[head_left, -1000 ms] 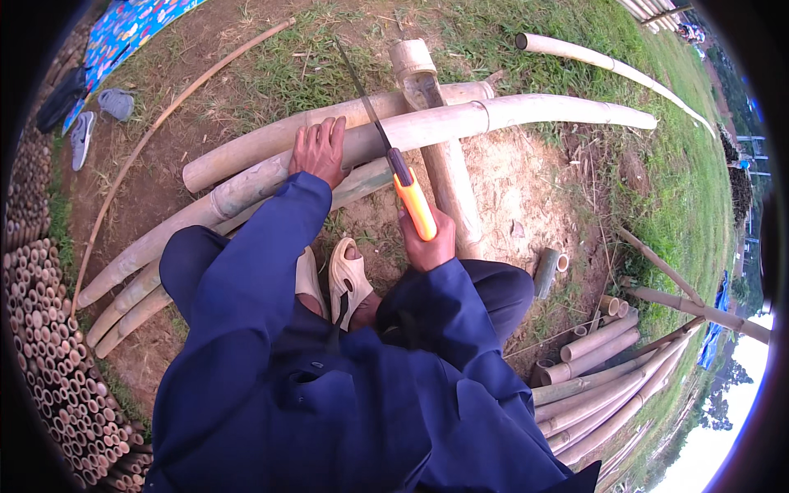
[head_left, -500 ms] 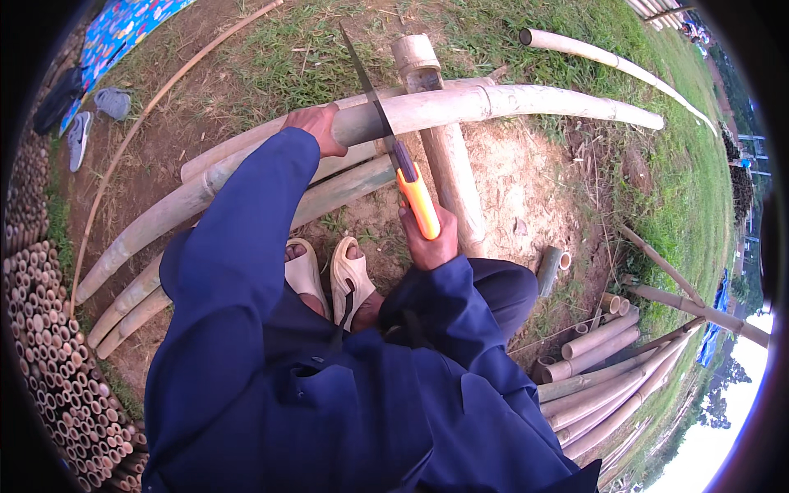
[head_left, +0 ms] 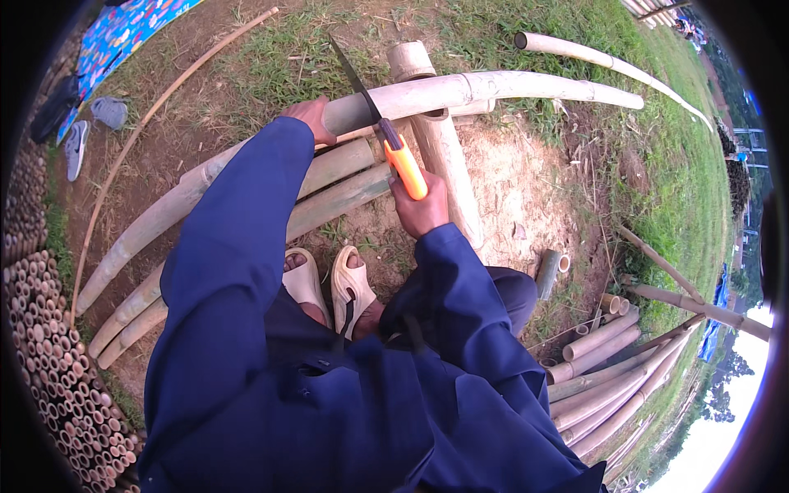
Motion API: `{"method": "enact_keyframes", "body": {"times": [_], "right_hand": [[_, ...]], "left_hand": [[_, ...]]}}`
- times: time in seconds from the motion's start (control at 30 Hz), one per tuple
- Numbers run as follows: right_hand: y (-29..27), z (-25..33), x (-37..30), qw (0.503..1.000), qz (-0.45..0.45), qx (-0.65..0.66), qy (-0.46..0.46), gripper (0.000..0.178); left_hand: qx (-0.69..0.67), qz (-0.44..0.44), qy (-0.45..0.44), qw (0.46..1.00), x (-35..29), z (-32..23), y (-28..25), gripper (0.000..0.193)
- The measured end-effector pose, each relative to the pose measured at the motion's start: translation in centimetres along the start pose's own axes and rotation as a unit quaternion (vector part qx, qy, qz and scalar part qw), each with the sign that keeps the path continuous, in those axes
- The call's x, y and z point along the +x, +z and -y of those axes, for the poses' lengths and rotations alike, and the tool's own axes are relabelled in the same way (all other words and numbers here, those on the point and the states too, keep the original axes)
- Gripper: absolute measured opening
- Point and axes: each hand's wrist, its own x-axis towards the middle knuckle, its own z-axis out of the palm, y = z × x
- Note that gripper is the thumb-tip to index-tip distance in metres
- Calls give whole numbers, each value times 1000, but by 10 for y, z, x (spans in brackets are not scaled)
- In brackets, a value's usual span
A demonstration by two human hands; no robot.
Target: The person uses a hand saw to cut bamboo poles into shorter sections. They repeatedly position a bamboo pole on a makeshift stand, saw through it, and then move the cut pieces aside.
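Note:
A long pale bamboo pole [head_left: 534, 85] lies crosswise in front of me, over a thick bamboo post [head_left: 448, 160] with a notched top. My left hand [head_left: 309, 117] is wrapped around the pole, left of the post. In my right hand [head_left: 422, 205] is the orange handle of a hand saw [head_left: 407, 168]. The dark saw blade [head_left: 353, 76] crosses the pole just right of my left hand and points away from me. How deep the blade sits in the bamboo cannot be made out. More bamboo poles [head_left: 341, 197] lie beneath and on the near side.
Stacked bamboo tubes [head_left: 66, 386] fill the lower left. Short bamboo offcuts [head_left: 548, 274] and a pile of poles [head_left: 620, 386] lie at right. A thin curved strip [head_left: 136, 135], a grey shoe [head_left: 76, 150] and a blue patterned sheet [head_left: 123, 37] are at left. Another pole [head_left: 608, 59] rests on grass.
My right hand and the saw have moved away from me and slightly left across the pole. The pole and my left hand appear shifted slightly up and left in the view.

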Motion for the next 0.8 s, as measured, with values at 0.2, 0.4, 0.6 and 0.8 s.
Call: {"method": "enact_keyframes", "body": {"times": [0.2, 0.4, 0.6, 0.8], "right_hand": [[5, 1, 11, 999, -8, 12, -31, 21], [-17, 27, 6, 999, 21, -5, -25, 17], [-48, 52, -62, 999, 40, 29, -13, 16], [-39, 33, -98, 999, 35, 42, 6, 16]], "left_hand": [[20, 13, 33, 999, 7, 14, 0, 72], [23, -21, 63, 997, 1, 11, -3, 73], [13, 54, 95, 994, -38, 1, -14, 77], [-62, 100, 109, 987, -52, 6, 4, 78]]}}
